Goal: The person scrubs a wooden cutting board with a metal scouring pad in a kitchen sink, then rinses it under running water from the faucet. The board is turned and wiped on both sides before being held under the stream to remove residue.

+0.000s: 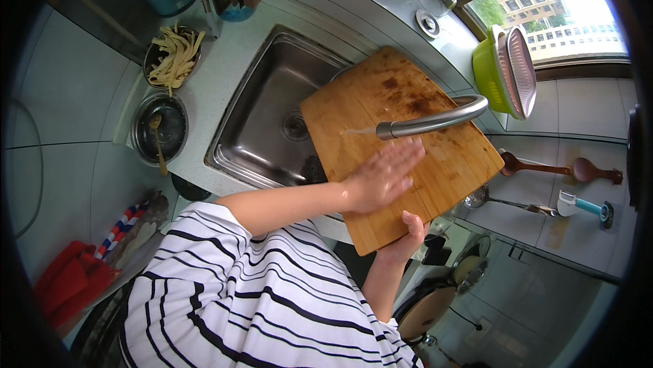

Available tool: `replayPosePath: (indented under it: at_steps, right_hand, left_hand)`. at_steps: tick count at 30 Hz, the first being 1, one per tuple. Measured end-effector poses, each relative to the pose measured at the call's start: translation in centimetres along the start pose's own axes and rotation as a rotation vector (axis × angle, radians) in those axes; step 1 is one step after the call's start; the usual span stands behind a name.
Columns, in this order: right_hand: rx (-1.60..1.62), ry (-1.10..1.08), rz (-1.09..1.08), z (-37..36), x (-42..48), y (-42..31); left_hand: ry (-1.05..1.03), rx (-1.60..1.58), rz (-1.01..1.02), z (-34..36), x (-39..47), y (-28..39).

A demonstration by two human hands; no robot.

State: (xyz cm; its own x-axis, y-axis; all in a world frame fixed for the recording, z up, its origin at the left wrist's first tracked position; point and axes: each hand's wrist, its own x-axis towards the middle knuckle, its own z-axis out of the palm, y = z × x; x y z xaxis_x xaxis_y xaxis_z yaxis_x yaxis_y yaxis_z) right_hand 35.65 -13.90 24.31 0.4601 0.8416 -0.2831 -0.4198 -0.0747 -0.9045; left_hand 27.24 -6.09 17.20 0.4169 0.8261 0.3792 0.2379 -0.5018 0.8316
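Observation:
A wooden cutting board [408,189] with dark stains at its far end lies at a slant across the right part of the steel sink [260,108]. My left hand [382,176] is wet and laid flat on the board, fingers stretched out, palm down. At the board's near right edge, my right hand [405,238] grips it with the thumb on top; the other fingers are hidden beneath. Above the board curves a metal faucet [433,117], and a thin stream of water [359,132] runs from it onto the wood.
Left of the sink stand a bowl of noodle-like strips [174,59] and a metal bowl [176,138] with a spoon [159,143]. A green basin [487,72] stands by the window. Utensils, including a slotted ladle [477,197], hang on the right wall. Pans [426,312] stand at lower right.

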Motion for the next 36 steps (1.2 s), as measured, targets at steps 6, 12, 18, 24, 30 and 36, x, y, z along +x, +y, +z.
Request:
replayPosePath:
  at_steps: [6,12,18,24,30,36]
  right_hand:
    - [0.058,-0.03,0.07,-1.0,-0.2,0.3]
    - [0.035,-0.043,0.157,-2.4,-1.3,-1.7]
    - [0.129,0.039,0.407,-5.8,-1.7,-2.6]
    - [0.258,0.007,0.596,-8.1,-1.7,-1.6]
    - [0.348,-0.046,0.796,-8.4,-1.1,-0.2]
    - [0.42,-0.199,0.881,-8.6,0.9,3.6]
  left_hand:
    - [-0.255,-0.006,0.021,-3.3,-2.9,-5.2]
    - [0.089,0.205,-0.523,-3.1,-6.5,-19.7]
    - [-0.095,-0.17,-1.065,-9.5,-6.5,-20.2]
    - [-0.3,-0.45,-1.297,-16.5,-8.8,-18.6]
    - [-0.157,-0.347,-1.263,-23.4,-8.1,-10.3]
    - [0.083,-0.338,-1.162,-27.6,-8.0,-5.7]
